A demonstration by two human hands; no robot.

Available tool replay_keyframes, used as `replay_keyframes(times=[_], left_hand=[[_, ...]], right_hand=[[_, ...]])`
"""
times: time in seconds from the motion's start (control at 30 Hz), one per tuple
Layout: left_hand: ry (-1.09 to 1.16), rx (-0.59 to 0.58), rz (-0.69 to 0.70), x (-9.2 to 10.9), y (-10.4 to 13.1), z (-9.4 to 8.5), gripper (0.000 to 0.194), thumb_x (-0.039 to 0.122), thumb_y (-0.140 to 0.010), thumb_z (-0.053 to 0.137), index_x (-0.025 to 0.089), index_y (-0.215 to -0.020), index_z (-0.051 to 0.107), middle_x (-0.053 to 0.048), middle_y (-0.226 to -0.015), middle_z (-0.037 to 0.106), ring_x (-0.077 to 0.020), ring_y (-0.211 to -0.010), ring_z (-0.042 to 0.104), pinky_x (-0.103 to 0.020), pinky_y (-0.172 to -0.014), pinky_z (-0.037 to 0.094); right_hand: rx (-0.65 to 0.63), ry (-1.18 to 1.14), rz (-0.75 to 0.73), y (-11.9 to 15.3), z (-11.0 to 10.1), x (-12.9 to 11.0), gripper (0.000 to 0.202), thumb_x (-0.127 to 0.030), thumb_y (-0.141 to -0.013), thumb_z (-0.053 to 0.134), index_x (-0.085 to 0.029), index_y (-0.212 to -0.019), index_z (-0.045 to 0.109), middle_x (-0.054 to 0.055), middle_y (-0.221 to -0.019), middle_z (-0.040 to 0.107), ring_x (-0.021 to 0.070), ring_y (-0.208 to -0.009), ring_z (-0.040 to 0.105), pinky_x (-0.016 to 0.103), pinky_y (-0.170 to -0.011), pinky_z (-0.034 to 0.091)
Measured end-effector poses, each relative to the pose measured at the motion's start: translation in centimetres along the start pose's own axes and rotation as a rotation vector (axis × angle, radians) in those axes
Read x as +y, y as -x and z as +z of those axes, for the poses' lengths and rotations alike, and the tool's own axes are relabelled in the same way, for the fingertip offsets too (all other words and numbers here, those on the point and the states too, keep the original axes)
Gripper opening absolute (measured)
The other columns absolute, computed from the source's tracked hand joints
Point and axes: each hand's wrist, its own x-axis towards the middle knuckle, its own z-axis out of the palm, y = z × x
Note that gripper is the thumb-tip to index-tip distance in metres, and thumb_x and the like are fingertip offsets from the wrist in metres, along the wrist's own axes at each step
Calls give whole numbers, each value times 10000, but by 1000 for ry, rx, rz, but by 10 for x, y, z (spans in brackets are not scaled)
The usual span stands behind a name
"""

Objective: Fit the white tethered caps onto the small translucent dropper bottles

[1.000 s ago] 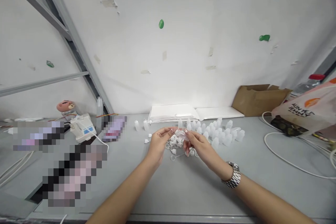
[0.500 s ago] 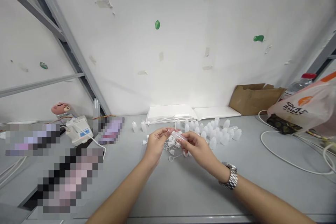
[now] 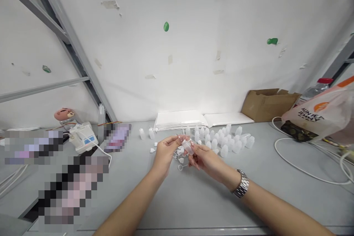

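Note:
Between my fingertips is a small translucent bottle [image 3: 188,147], tilted above the table. My right hand [image 3: 203,156] is closed round its side. My left hand [image 3: 168,149] pinches at its upper left end, where a small white piece partly shows. Beneath and between the hands lie several white caps with ring loops [image 3: 180,167], partly hidden. To the right and behind, several translucent bottles [image 3: 224,151] stand in a cluster. Two bottles with tops fitted [image 3: 142,133] stand apart at the left.
White flat sheets [image 3: 181,120] are stacked by the wall. A cardboard box [image 3: 269,105], a plastic bag [image 3: 318,112] and looping white cable are at the right. A white power device [image 3: 83,138], a pink figure [image 3: 64,114] and pixelated items are at the left.
The bottle has turned to a steeper angle between my hands. My right hand has rotated, its lower fingers now spread lower. My left hand has barely moved.

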Motion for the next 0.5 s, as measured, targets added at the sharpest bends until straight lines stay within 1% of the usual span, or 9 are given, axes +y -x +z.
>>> replay_keyframes(times=[0.07, 0.13, 0.23, 0.27, 0.33, 0.4, 0.43, 0.5], left_hand=[[-9, -1, -25, -1, 0, -1, 311, 382, -653, 679, 126, -830, 693, -107, -909, 699, -233, -893, 612, -341, -838, 421], [-18, 1, -26, -3, -1, -2, 307, 378, -660, 671, 126, -835, 691, -108, -899, 700, -228, -874, 618, -338, -826, 428], [-1, 30, 4, -5, -2, -2, 289, 376, -680, 650, 130, -826, 686, -106, -904, 700, -225, -877, 621, -328, -809, 436], [8, 38, 7, -6, -1, -1, 288, 378, -683, 646, 130, -826, 684, -107, -913, 698, -227, -887, 619, -325, -807, 437], [18, 45, 0, -7, -1, -1, 293, 383, -684, 642, 132, -829, 681, -108, -936, 694, -233, -895, 619, -326, -797, 442], [15, 38, -5, -7, -1, -1, 290, 381, -685, 642, 131, -827, 676, -111, -951, 691, -235, -888, 622, -326, -789, 445], [17, 32, -6, -7, -1, -1, 289, 377, -684, 645, 129, -831, 671, -110, -944, 692, -233, -880, 626, -326, -788, 445], [43, 15, -17, -6, -1, -2, 315, 360, -680, 659, 132, -897, 648, -104, -903, 703, -225, -866, 632, -330, -803, 436]], right_hand=[[60, 128, -34, -3, -1, 5, 411, -581, -738, 526, -175, -682, 546, -17, -518, 529, 94, -438, 437, 271, -515, 359], [114, 197, -76, -5, -2, 10, 422, -602, -729, 514, -181, -718, 530, -15, -546, 544, 111, -458, 481, 271, -496, 359], [190, 259, -160, -5, -1, 11, 349, -506, -724, 589, -190, -855, 523, -27, -621, 568, 122, -526, 539, 271, -539, 401], [211, 286, -179, -5, 0, 10, 330, -462, -713, 623, -191, -870, 518, -30, -638, 572, 121, -544, 548, 266, -547, 406], [247, 331, -190, -3, 2, 8, 297, -411, -693, 659, -186, -822, 515, -29, -652, 576, 114, -546, 547, 257, -541, 404], [261, 337, -173, -2, 2, 5, 284, -417, -702, 646, -178, -772, 512, -21, -652, 580, 108, -525, 537, 257, -528, 397], [247, 322, -156, -2, 1, 4, 285, -429, -714, 631, -173, -760, 514, -16, -649, 584, 106, -515, 533, 259, -528, 394], [170, 246, -94, -2, -3, 1, 297, -443, -730, 612, -161, -722, 521, -7, -629, 587, 99, -498, 523, 259, -533, 385]])
